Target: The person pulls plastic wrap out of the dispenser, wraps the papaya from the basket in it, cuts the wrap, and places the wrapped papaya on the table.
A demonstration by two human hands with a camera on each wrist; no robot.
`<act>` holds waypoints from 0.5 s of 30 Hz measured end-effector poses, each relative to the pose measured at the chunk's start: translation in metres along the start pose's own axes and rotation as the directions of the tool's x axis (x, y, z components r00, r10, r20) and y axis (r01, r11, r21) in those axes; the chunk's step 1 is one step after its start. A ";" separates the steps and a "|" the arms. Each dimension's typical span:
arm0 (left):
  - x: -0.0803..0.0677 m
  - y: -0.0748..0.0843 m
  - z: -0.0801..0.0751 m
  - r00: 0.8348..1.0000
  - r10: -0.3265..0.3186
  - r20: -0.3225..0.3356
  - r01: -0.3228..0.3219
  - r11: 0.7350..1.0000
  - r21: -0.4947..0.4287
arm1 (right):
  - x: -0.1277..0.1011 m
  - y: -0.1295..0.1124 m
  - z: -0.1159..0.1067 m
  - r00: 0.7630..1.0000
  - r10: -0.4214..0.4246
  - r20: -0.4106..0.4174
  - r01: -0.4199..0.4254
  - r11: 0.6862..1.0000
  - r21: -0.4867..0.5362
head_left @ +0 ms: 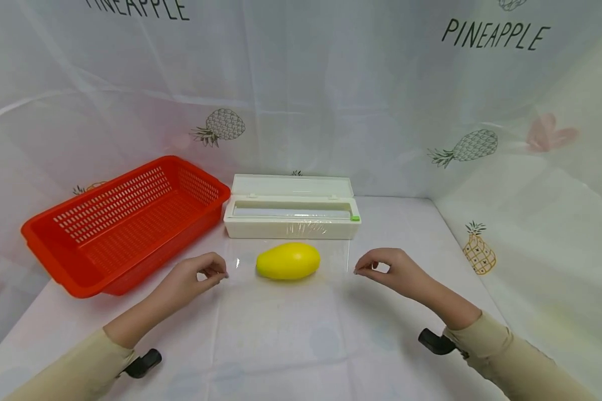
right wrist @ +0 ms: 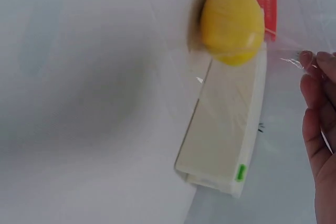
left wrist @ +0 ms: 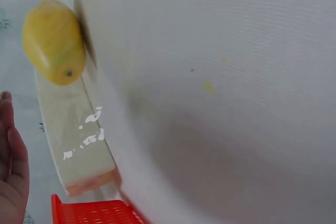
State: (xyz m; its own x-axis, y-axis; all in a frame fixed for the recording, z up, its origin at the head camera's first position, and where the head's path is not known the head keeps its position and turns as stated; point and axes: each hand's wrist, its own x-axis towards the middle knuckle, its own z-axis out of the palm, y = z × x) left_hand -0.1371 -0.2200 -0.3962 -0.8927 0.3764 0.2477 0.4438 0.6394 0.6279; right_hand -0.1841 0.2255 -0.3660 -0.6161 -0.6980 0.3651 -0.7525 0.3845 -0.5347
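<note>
A sheet of clear cling film (head_left: 337, 257) runs from the white dispenser box (head_left: 291, 227) toward me, stretched between my hands. My left hand (head_left: 193, 278) pinches its left corner between thumb and fingertips. The right corner is pinched by my right hand (head_left: 396, 272); the right wrist view shows the film gathered at the fingertips (right wrist: 308, 59). Between the hands lies a smooth yellow, papaya-shaped fruit (head_left: 288, 260) on the table, seen through the film in the right wrist view. The box lid (head_left: 291, 185) stands raised at the back, with the white roll (head_left: 291, 213) showing inside.
A red slotted plastic basket (head_left: 125, 223) sits at the left, its corner close to the box. A pale cloth (head_left: 281, 345) covers the table, and a pineapple-print curtain (head_left: 331, 100) hangs behind and at the right.
</note>
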 end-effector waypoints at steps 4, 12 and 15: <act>0.007 -0.002 0.002 0.998 0.047 -0.044 -0.047 0.999 0.009 | 0.009 0.005 -0.005 1.000 -0.025 0.015 0.025 1.000 -0.004; 0.021 -0.001 0.006 0.995 -0.007 -0.095 0.017 0.995 0.103 | 0.024 0.019 -0.009 0.999 0.020 0.040 -0.018 0.999 -0.051; 0.026 -0.001 0.007 0.993 -0.032 -0.117 0.046 0.992 0.117 | 0.028 0.022 -0.010 0.995 0.097 0.032 -0.096 0.995 -0.032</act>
State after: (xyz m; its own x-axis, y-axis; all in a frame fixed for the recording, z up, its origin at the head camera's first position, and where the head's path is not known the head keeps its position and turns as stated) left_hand -0.1602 -0.2062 -0.3956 -0.9096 0.2745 0.3119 0.4082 0.7303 0.5477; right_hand -0.2203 0.2203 -0.3595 -0.6785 -0.6764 0.2866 -0.6968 0.4691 -0.5426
